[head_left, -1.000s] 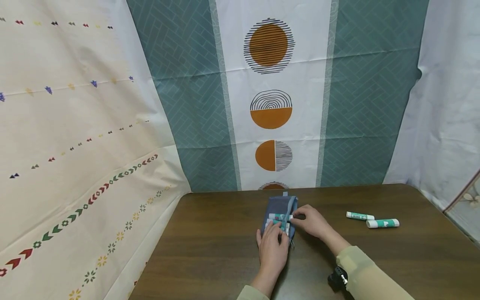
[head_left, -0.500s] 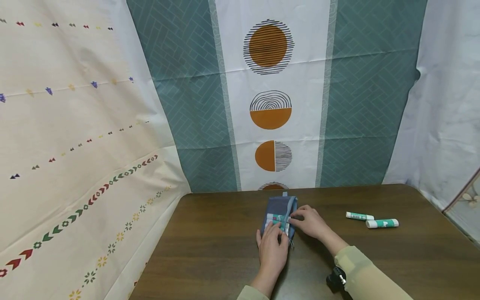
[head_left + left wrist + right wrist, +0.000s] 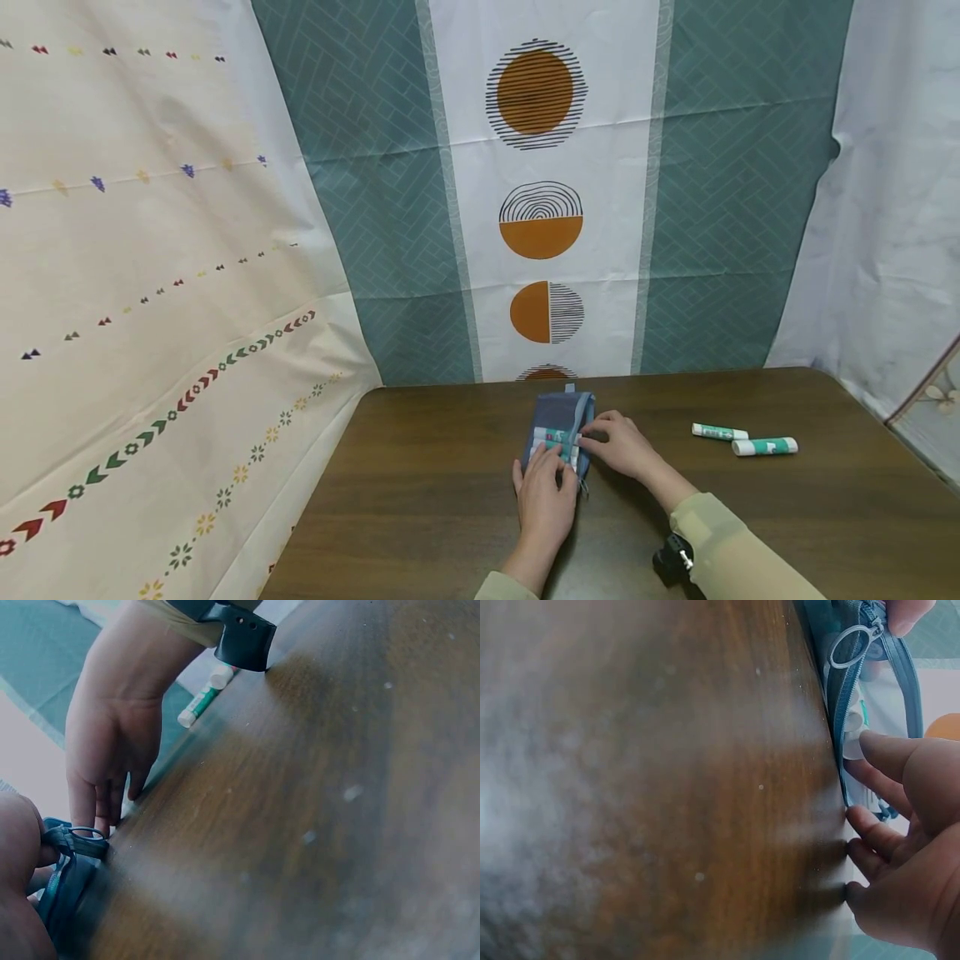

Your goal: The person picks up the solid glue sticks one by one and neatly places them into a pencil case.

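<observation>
The left grip point(image 3: 546, 498) holds the open pouch point(image 3: 555, 408) by its mouth on the worktop point(image 3: 420, 500); slackening could let it sag. The right grip point(image 3: 624, 446) seems to pinch a tube point(image 3: 853, 746) there; the zip edge point(image 3: 912, 694) could snag it. Off right, two loose tubes point(image 3: 765, 447) could roll if nudged.

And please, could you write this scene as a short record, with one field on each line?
Left hand: holds the zip pouch near its opening
Right hand: pinches the end of a tube at the opening
Pouch contents: white-and-green tubes, exact count unclear
Loose items: thinner tube and thicker tube, close together, beyond the right hand
Zip: ring pull beside the opening
Surface: brown table
</observation>
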A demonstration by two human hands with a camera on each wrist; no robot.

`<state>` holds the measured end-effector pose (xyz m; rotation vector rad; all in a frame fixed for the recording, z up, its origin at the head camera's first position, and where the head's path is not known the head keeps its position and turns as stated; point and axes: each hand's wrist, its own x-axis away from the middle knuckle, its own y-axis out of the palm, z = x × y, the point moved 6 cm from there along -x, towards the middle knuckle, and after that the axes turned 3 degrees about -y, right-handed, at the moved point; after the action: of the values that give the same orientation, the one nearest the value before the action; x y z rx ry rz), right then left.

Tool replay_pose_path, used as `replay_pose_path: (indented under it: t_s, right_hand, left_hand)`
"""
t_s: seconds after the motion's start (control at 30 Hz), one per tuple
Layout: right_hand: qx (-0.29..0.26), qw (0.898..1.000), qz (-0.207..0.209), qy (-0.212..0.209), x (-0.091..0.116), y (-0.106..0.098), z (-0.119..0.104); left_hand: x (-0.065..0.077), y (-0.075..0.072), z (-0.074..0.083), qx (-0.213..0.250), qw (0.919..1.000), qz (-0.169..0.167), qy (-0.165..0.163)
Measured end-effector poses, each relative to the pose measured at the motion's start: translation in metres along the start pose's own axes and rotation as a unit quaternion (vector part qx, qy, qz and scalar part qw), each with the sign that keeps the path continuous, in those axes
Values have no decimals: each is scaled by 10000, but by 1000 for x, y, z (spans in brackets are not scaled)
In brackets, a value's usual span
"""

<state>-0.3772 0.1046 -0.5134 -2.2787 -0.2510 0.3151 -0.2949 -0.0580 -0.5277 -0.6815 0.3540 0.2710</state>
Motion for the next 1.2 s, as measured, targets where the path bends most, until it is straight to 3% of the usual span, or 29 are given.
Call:
replay_pose_path:
  t_s: [0.57, 0.83, 1.2]
  right_hand:
    - [-65, 9999, -78, -5, -3, 2, 5]
    - [-34, 9997, -69, -231, 3, -6, 1]
    - [-16, 9999, -3, -138, 21, -27, 3]
  left_hand:
    - [-1, 1, -3, -55, 9998, -149, -126]
    - [0, -2, 0, -50, 9996, 188, 195]
    - [0, 0, -1, 0, 9999, 85, 76]
